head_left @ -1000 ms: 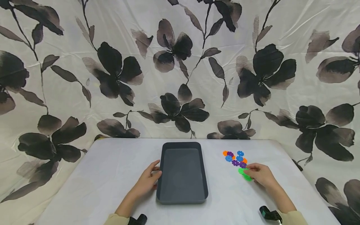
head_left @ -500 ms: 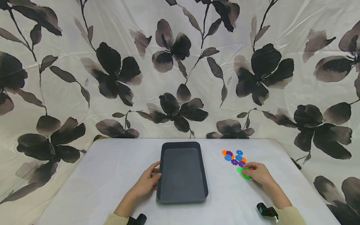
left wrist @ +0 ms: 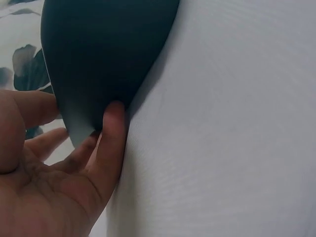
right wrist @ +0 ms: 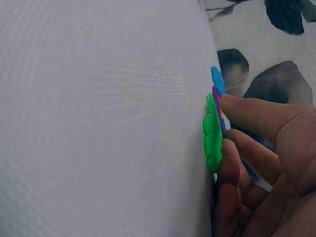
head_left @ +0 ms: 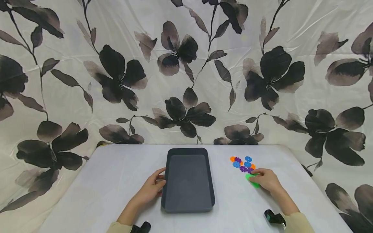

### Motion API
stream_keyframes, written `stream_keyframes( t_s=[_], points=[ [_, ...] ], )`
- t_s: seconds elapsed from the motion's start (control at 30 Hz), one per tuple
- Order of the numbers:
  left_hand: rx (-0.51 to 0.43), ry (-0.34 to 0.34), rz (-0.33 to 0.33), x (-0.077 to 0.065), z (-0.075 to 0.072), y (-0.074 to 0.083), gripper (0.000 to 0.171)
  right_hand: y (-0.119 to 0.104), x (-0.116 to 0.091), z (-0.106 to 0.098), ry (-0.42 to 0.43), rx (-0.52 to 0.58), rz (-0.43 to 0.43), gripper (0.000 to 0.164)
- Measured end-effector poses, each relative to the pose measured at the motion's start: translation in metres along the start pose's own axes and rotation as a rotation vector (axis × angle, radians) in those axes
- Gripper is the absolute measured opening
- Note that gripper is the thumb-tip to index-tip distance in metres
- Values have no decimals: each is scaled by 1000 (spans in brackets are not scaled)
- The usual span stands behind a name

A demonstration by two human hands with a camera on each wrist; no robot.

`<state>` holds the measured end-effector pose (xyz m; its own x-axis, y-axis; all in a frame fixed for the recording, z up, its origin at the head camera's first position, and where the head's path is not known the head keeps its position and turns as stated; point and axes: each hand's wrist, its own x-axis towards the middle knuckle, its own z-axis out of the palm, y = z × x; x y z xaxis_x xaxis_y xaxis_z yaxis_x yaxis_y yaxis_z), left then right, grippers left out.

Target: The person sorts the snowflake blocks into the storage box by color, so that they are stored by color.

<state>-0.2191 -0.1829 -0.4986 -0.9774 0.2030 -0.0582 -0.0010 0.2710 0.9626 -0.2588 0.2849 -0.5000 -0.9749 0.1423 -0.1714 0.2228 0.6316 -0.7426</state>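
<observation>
A dark grey rectangular tray lies on the white-covered table. At its left wall, my left hand touches it with thumb and fingertips; the left wrist view shows the fingers against the tray's outer side. To the tray's right are green flower-shaped pieces, which my right hand partly covers. In the right wrist view its bent fingers touch or nearly touch a green piece lying flat; no piece shows lifted between them.
Beyond the right fingertips sits a loose cluster of small flower-shaped pieces: blue, purple and orange. A floral cloth hangs behind the table's far edge. Black devices are strapped to both wrists.
My right hand has shifted slightly left over the green pieces. The left hand and the tray keep their places, apart from a small shift of the whole view.
</observation>
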Motion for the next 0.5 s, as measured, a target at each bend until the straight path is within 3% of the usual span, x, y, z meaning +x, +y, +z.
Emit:
stream_keyframes(
  t_s=[0.23,0.5],
  points=[
    [-10,16,-36,0,0,0,56,-3,-1,3,13,-12,1,45],
    [35,3,-52,-1,3,1,72,-6,-1,0,17,-44,26,44]
  ],
)
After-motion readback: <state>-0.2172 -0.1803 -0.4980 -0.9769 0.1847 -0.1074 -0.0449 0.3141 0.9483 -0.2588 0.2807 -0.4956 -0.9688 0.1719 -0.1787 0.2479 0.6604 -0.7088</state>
